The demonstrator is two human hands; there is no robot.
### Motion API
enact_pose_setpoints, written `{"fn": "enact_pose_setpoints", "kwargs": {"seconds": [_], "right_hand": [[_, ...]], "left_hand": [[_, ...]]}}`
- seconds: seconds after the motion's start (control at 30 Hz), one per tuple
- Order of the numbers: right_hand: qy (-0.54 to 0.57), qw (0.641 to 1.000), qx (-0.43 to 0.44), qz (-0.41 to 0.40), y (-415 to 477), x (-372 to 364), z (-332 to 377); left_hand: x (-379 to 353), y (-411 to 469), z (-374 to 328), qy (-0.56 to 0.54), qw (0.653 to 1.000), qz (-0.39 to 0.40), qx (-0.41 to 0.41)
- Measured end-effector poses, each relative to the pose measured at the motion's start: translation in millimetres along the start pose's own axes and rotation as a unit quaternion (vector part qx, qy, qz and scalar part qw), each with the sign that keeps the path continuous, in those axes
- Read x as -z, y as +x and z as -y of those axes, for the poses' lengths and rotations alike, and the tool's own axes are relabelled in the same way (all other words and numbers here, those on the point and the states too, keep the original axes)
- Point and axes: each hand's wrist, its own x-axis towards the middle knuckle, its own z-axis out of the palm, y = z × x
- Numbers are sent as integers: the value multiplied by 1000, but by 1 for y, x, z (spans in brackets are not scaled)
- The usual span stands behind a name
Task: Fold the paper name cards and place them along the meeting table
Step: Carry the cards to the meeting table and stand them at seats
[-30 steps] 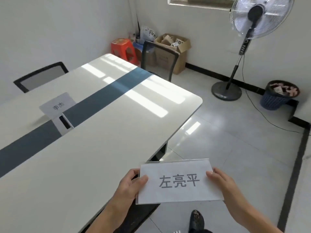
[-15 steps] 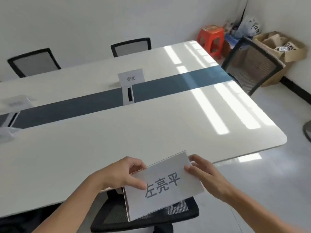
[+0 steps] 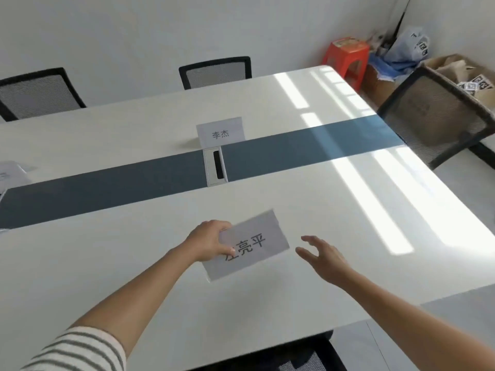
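A white folded name card point(image 3: 251, 245) with black characters is on or just above the near half of the white meeting table point(image 3: 334, 215), tilted. My left hand point(image 3: 210, 241) pinches its left edge, thumb over the first character. My right hand point(image 3: 322, 257) hovers just right of the card, fingers spread, not touching it. A second name card point(image 3: 220, 131) stands upright across the table behind the dark centre strip. Part of a third card point(image 3: 10, 172) shows at the far left edge.
A cable port point(image 3: 215, 166) sits in the dark strip point(image 3: 107, 188). Mesh chairs stand at the far side point(image 3: 217, 72), far left point(image 3: 37, 92) and the right end point(image 3: 434, 116). A red stool point(image 3: 347, 58), bags and a cardboard box point(image 3: 460, 73) fill the corner. A chair point(image 3: 308, 354) is tucked below the near edge.
The card has moved forward from off the table's near edge to over its near half. My right hand has let go of it and opened; my left still holds it.
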Motion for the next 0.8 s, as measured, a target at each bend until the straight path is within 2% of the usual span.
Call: {"fn": "enact_pose_setpoints", "kwargs": {"seconds": [0.1,0.27,0.5,0.8], "right_hand": [[-154,988,-16,8,32,-29,-16],[-259,966,-4,7,53,-66,-37],[-306,951,12,-47,59,-87,-60],[-322,945,-4,-57,63,-93,-67]], "left_hand": [[14,48,14,87,994,-63,15],[24,118,30,180,977,-111,9],[32,187,49,207,970,-125,2],[41,231,59,202,971,-130,-9]]}}
